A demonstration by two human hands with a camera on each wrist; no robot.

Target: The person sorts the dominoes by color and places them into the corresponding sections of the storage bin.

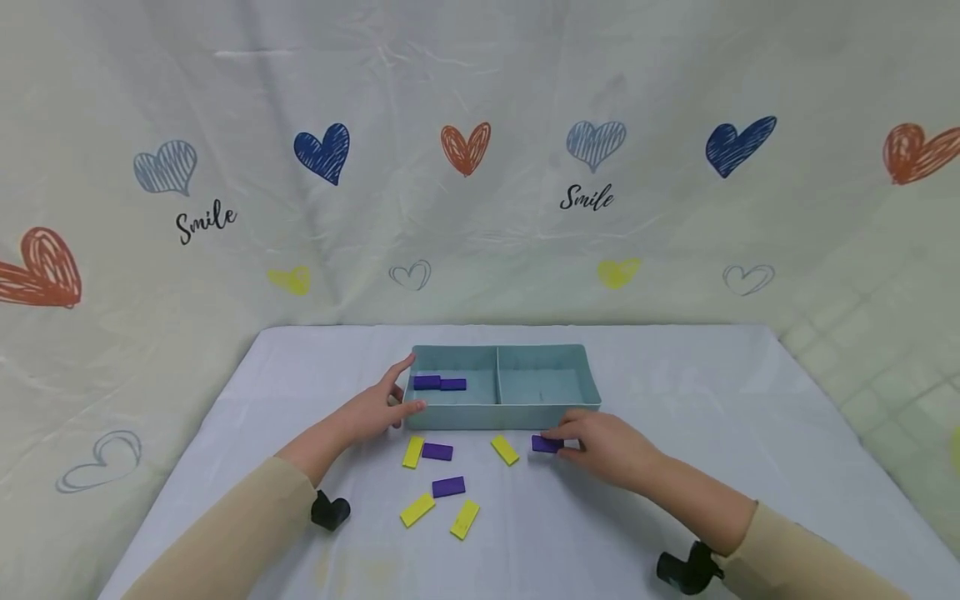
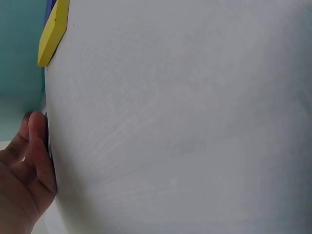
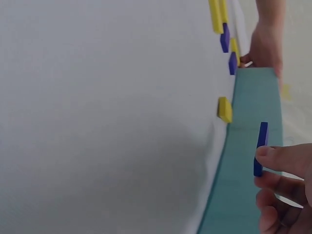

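A light teal box with two compartments stands on the table. Two purple blocks lie in its left compartment. My left hand holds the box by its left end, thumb over the front corner and index finger at the back corner. Between thumb and fingers, my right hand pinches a purple block, in front of the box's right part. In the right wrist view that block is upright on edge, apart from the table. Two more purple blocks and several yellow blocks lie scattered in front.
A white cloth covers the table. Behind it hangs a pale backdrop printed with hearts and "Smile". Black wrist devices sit at both sleeves. The divider splits the box into left and right halves.
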